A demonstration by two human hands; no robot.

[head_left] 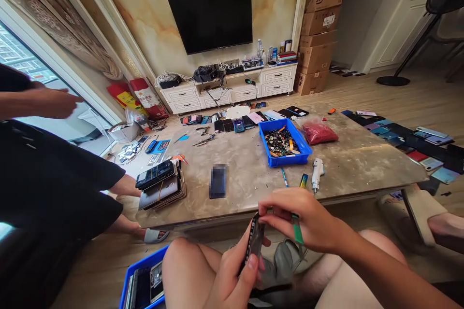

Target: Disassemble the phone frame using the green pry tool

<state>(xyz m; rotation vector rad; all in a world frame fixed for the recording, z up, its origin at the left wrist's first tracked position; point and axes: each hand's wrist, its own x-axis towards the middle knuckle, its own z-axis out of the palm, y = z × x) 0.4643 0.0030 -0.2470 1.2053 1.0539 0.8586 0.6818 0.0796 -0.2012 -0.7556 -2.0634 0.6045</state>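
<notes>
Above my lap, my left hand [237, 273] is wrapped round a dark smartphone [255, 241], held tilted with its edge towards me. My right hand [299, 217] is closed, its thumb and fingertips pinching at the phone's top end. A thin green strip-like tool [297, 230] sticks out between the fingers of that hand; its kind I cannot make out. On the table edge beyond lie a white electric screwdriver [317, 175], a blue pen-like tool [284, 177] and a yellow-green item [303, 181]. A pixelated phone [218, 181] lies flat to the left.
A blue tray [268, 158] of small phone parts and a red bag [319, 132] stand on the table [369, 164]. Stacked phones [161, 190] sit at its left end. Below is a blue bin [125, 282]. A person [54, 169] stands at left; another's foot shows right.
</notes>
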